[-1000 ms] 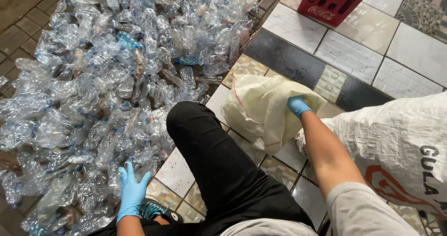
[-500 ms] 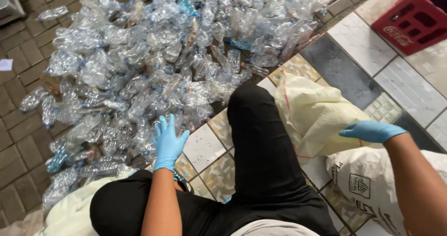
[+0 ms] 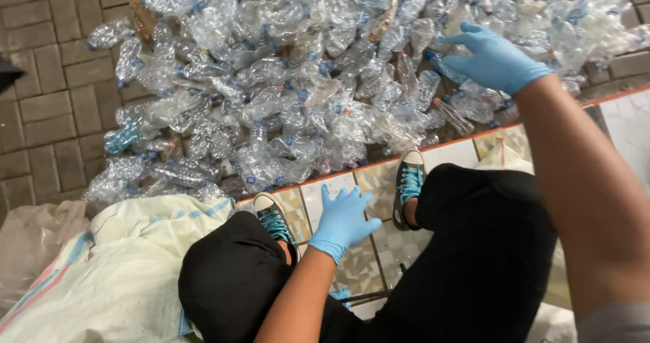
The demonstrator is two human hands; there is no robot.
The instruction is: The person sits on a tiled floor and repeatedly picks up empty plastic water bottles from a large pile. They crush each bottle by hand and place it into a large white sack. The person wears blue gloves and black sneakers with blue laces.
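The right hand [image 3: 493, 60], in a blue glove, hovers at two o'clock over the heap of crushed clear bottles [image 3: 305, 86], fingers spread and empty. The left hand [image 3: 342, 221], fingers splayed and empty, hangs above the tiled floor [image 3: 379, 248] between two sneakers.

- Two hands in blue gloves: the left hand [image 3: 344, 222] and the right hand [image 3: 493, 60], both with fingers spread and holding nothing.
- Two black sneakers with teal laces: one [image 3: 273, 218] on the left, one [image 3: 409, 184] on the right.
- One heap of crushed clear plastic bottles [image 3: 298, 92], too many to count.
- One pale woven sack [image 3: 128, 275] at lower left.
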